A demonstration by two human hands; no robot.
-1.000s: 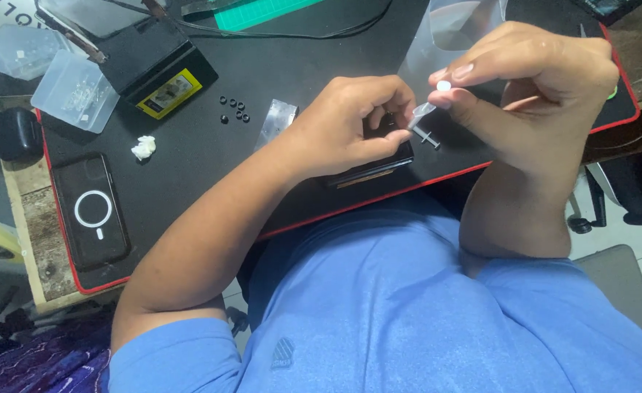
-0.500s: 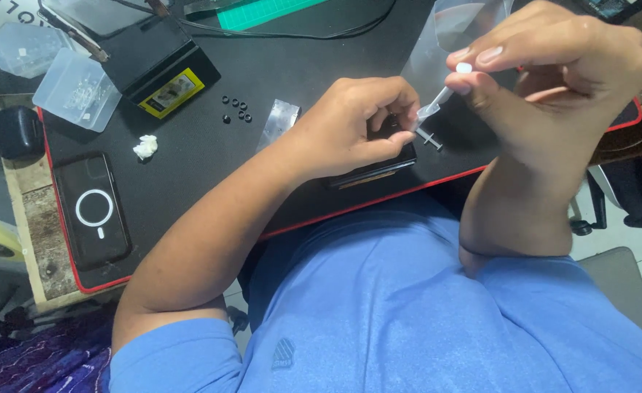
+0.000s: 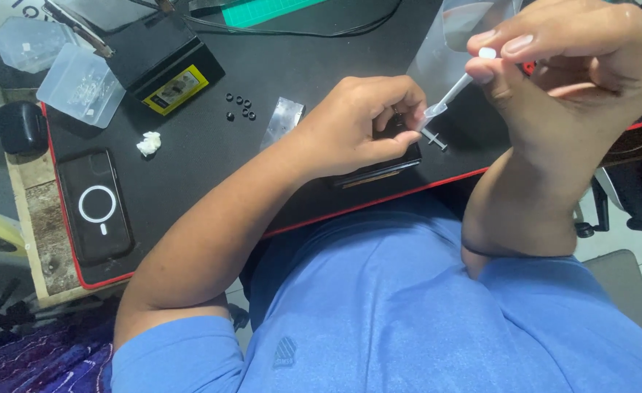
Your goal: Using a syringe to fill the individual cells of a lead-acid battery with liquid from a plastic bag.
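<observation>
A dark rounded case [image 3: 21, 128] sits off the left edge of the black desk mat with a red border [image 3: 190, 182], on the wooden desk. At the mat's near left corner lies a black phone with a white ring on its back [image 3: 95, 206]. Toward the far left corner are two clear plastic lidded boxes [image 3: 80, 84], and beside them a black box with a yellow label [image 3: 168, 69]. A small crumpled white wad [image 3: 148, 143] lies between the phone and that box. Further right, a handful of small black rubber rings [image 3: 238, 106] are scattered on the mat, with a small clear plastic bag [image 3: 283, 120] just beside them.

The left hand [image 3: 357, 124] rests near the mat's near edge on a flat black device [image 3: 379, 169], fingers curled and pinched together on something small at the tip of a thin translucent tube; what it grips is too small to tell. A tiny metal cross-shaped piece [image 3: 433, 137] lies on the mat just beside its fingertips.

The right hand [image 3: 568, 80] is raised above the mat's right side, thumb and fingers clamped on the white top end of the thin translucent tube [image 3: 452, 93], which slants down to the left hand.
</observation>
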